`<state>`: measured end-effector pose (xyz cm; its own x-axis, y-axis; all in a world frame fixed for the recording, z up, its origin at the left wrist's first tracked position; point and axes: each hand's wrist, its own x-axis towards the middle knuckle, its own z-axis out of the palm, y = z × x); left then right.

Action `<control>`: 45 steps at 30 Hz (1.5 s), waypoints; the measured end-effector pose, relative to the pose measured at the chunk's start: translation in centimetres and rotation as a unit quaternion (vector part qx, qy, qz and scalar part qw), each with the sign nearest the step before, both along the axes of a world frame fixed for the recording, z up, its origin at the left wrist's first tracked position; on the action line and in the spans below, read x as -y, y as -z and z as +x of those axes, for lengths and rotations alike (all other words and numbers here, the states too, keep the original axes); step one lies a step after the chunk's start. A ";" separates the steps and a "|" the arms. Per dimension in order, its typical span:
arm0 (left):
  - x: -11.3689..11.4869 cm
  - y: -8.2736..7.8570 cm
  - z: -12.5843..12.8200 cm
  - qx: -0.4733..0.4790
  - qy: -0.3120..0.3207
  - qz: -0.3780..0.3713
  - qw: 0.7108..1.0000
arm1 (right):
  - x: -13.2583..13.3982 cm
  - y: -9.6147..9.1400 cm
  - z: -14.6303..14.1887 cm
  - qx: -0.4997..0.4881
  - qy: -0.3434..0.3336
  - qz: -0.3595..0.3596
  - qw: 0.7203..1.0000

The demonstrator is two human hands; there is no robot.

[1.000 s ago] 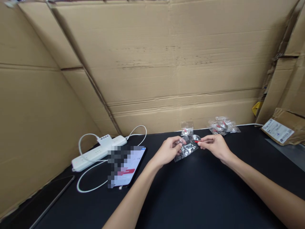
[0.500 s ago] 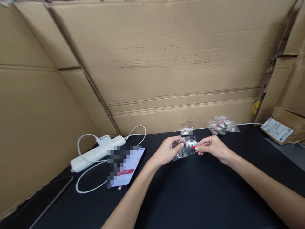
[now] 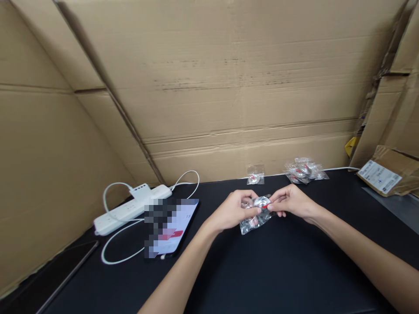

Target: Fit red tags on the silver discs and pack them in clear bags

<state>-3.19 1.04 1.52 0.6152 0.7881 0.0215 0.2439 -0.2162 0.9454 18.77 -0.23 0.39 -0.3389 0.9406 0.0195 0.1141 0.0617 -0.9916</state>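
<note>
Both hands meet over the black table (image 3: 262,270) near its far edge. My left hand (image 3: 233,210) pinches a small clear plastic bag (image 3: 253,222), which hangs crumpled below my fingers. My right hand (image 3: 292,201) pinches a small round silver piece with a red mark (image 3: 262,202) at the bag's top. Whether the piece is inside the bag's mouth or just at it, I cannot tell. One bagged piece (image 3: 255,175) lies alone against the cardboard wall, and a pile of bagged pieces (image 3: 304,170) lies to its right.
A phone (image 3: 170,229) lies screen-up left of my hands, next to a white power strip (image 3: 131,209) with looping cables. A dark tablet (image 3: 65,274) lies at the left front. Cardboard walls (image 3: 229,87) close in the back and sides. A labelled carton (image 3: 382,176) stands at the right.
My hands have come closer together and dropped slightly toward me. The silver piece has moved left against the bag's top, and the bag now hangs lower.
</note>
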 end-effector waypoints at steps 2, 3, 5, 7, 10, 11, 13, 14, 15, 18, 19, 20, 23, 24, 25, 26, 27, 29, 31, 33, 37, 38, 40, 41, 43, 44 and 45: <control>-0.1 0.0 0.1 0.006 -0.008 0.012 1.000 | 0.0 -0.1 0.1 -0.015 0.002 -0.016 1.000; -0.1 0.0 0.2 0.015 -0.013 0.015 1.000 | -0.1 -0.1 0.1 -0.026 0.004 -0.024 0.999; -0.1 -0.2 0.4 0.035 -0.024 0.012 0.999 | -0.2 -0.1 0.2 -0.043 0.011 -0.031 0.999; 0.0 -0.3 0.5 0.040 -0.041 0.012 0.998 | -0.3 -0.1 0.3 -0.041 0.020 -0.027 0.999; 0.3 -0.2 0.9 0.016 -0.073 0.037 0.997 | -0.4 0.0 0.5 -0.005 0.031 -0.012 0.999; 0.4 -0.1 1.1 0.006 -0.081 0.047 0.996 | -0.4 0.0 0.6 0.008 0.027 -0.008 1.000; 0.6 0.0 1.4 -0.012 -0.091 0.066 0.994 | -0.4 -0.1 0.9 0.028 0.011 -0.005 1.000; 0.8 0.0 1.5 -0.017 -0.092 0.072 0.993 | -0.4 -0.1 1.0 0.035 0.002 -0.005 0.999; 0.8 0.0 1.6 -0.019 -0.091 0.076 0.993 | -0.5 -0.1 1.2 0.039 -0.006 -0.006 0.999; 1.0 0.2 1.8 -0.010 -0.084 0.076 0.994 | -0.5 -0.2 1.4 0.048 -0.019 -0.002 0.999; 1.0 0.3 1.9 -0.005 -0.080 0.071 0.994 | -0.5 -0.2 1.5 0.051 -0.024 -0.001 0.998; 0.9 0.5 1.9 0.000 -0.075 0.066 0.995 | -0.6 -0.2 1.6 0.055 -0.029 0.002 0.998; 0.9 0.9 2.1 0.013 -0.068 0.058 0.996 | -0.6 -0.3 1.8 0.061 -0.046 0.006 0.997; 1.0 1.0 2.2 0.018 -0.071 0.064 0.995 | -0.7 -0.3 1.9 0.062 -0.050 0.008 0.997; 1.1 1.1 2.3 0.022 -0.079 0.079 0.993 | -0.6 -0.4 2.0 0.062 -0.052 0.008 0.997; 1.2 1.2 2.4 0.022 -0.090 0.101 0.991 | -0.6 -0.5 2.0 0.061 -0.055 0.008 0.997; 1.3 1.2 2.6 0.017 -0.102 0.129 0.986 | -0.6 -0.6 2.0 0.061 -0.056 0.007 0.997; 1.7 1.2 2.8 -0.009 -0.123 0.198 0.972 | -0.5 -0.6 1.8 0.061 -0.057 0.007 0.996; 1.9 1.2 2.9 -0.043 -0.127 0.258 0.957 | -0.4 -0.4 1.4 0.062 -0.058 0.007 0.996; 2.1 1.1 3.1 -0.060 -0.122 0.273 0.952 | -0.4 -0.1 1.0 0.055 -0.059 0.005 0.997; 2.0 0.5 3.0 -0.001 -0.089 0.146 0.985 | -0.4 0.1 0.9 0.037 -0.037 0.006 0.999; 1.9 0.3 2.9 0.024 -0.074 0.104 0.992 | -0.4 0.0 1.0 0.039 -0.027 0.010 0.999; 1.7 -0.1 2.8 0.063 -0.049 0.036 0.996 | -0.4 -0.4 1.1 0.044 -0.008 0.021 0.999; 1.6 -0.2 2.8 0.075 -0.045 0.011 0.996 | -0.4 -0.5 1.2 0.043 -0.003 0.025 0.999; 1.6 -0.2 2.8 0.098 -0.043 -0.026 0.994 | -0.3 -0.8 1.2 0.036 -0.007 0.028 0.999; 1.6 -0.1 2.8 0.111 -0.044 -0.040 0.992 | -0.3 -0.9 1.1 0.032 -0.012 0.028 0.999; 1.7 0.0 2.9 0.126 -0.046 -0.050 0.990 | -0.2 -0.9 1.1 0.027 -0.017 0.029 0.999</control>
<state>-0.33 -0.63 1.56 0.5253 0.8468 0.0832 0.0123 -0.1054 0.9944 19.84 -0.03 1.33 -0.3718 0.9267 0.0552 0.1643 0.1242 -0.9786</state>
